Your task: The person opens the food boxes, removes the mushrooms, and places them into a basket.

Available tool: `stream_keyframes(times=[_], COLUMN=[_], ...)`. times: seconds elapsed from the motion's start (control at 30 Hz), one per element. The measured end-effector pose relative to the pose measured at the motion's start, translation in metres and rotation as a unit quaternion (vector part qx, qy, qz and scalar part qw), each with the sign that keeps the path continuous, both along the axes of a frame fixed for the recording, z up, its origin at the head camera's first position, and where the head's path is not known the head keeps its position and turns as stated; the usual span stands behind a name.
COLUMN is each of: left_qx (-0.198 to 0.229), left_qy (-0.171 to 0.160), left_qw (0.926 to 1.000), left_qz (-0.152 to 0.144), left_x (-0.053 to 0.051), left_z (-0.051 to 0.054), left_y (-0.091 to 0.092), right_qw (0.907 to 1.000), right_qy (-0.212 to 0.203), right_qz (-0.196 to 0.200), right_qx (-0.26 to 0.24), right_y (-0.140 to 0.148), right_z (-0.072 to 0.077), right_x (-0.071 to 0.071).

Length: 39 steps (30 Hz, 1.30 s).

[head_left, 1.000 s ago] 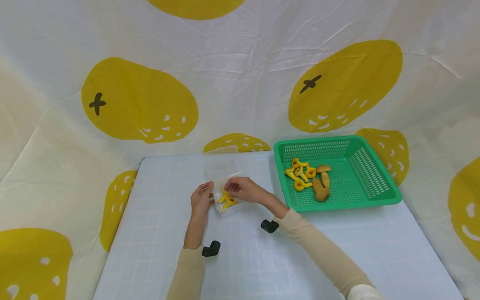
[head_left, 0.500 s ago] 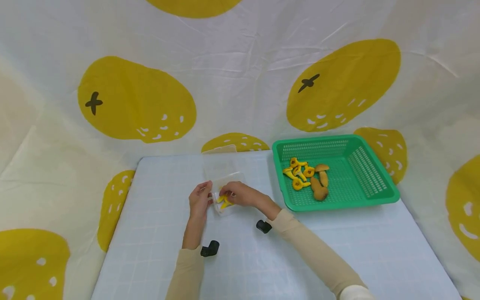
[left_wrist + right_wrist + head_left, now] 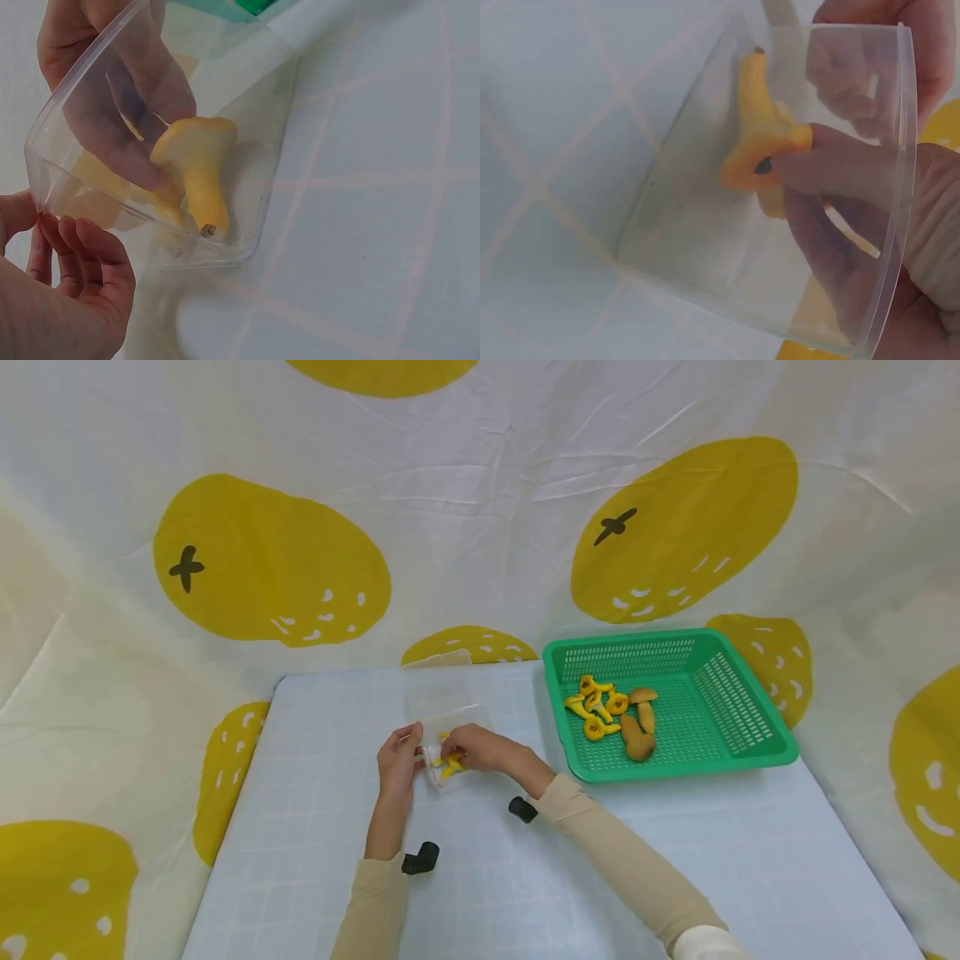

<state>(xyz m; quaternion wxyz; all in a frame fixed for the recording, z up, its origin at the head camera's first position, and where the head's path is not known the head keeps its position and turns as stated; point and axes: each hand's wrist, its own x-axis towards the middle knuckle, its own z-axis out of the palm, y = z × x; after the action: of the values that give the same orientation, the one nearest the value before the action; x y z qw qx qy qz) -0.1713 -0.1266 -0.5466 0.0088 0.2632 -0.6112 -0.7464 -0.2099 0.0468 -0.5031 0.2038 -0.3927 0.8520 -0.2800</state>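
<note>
A clear plastic box [image 3: 450, 787] with its hinged lid [image 3: 438, 692] raised lies on the table. My left hand [image 3: 397, 762] grips its left side, thumb and fingertips at the rim in the left wrist view. Inside the box are yellow chanterelle mushrooms; one chanterelle [image 3: 201, 169] shows stem down through the clear wall. My right hand [image 3: 480, 748] reaches in from the right. Its thumb [image 3: 806, 171] presses against a chanterelle cap [image 3: 754, 154], with curled fingers behind it. The fingers and other mushrooms partly hide one another.
A green plastic basket [image 3: 697, 752] stands at the back right. It holds several yellow chanterelles [image 3: 597, 703] and two brown mushrooms [image 3: 639, 739]. Behind the table [image 3: 315, 827] hangs a white cloth [image 3: 480, 568] with yellow fruit prints.
My right hand has moved slightly lower and deeper over the mushrooms in the box. The left hand keeps its grip on the box side. The head view has shifted a little.
</note>
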Motion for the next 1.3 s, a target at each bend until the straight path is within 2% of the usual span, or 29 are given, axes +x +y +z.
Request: stream_keyframes(times=[0.17,0.27,0.4,0.53,0.73,0.87,1.0,1.13,1.3], left_qx=[-0.007,-0.010,-0.010,-0.010,-0.011,-0.021,-0.012,0.006,0.008], left_qy=[-0.009,-0.015,-0.015,-0.012,-0.010,-0.015,0.000,0.019,0.019], left_qw=[0.9999,0.9998,0.9998,0.9999,0.9999,0.9996,0.9999,0.9998,0.9997], left_qz=[-0.005,0.000,0.001,0.005,0.008,0.006,0.006,0.009,0.010], left_x=[-0.001,-0.001,0.000,0.001,0.002,0.002,0.002,0.002,0.002], left_z=[-0.001,-0.001,0.000,0.000,0.001,0.001,0.000,-0.002,-0.002], left_y=[0.001,0.001,0.002,0.002,0.002,0.002,0.001,0.001,0.000], right_qw=[0.9960,0.9943,0.9967,0.9983,0.9955,0.9915,0.9844,0.9779,0.9714], right_qy=[0.070,0.086,0.069,0.044,0.009,0.006,-0.002,0.014,0.039], right_qz=[0.027,0.035,0.032,0.035,0.036,0.010,-0.026,-0.054,-0.091], right_qx=[0.048,0.052,0.028,-0.016,-0.088,-0.130,-0.174,-0.201,-0.216], right_y=[0.000,0.002,0.008,0.018,0.031,0.041,0.049,0.059,0.074], right_z=[0.003,0.005,0.007,0.009,0.009,0.009,0.008,0.011,0.019], right_x=[-0.001,0.000,0.002,0.005,0.006,0.007,0.008,0.008,0.008])
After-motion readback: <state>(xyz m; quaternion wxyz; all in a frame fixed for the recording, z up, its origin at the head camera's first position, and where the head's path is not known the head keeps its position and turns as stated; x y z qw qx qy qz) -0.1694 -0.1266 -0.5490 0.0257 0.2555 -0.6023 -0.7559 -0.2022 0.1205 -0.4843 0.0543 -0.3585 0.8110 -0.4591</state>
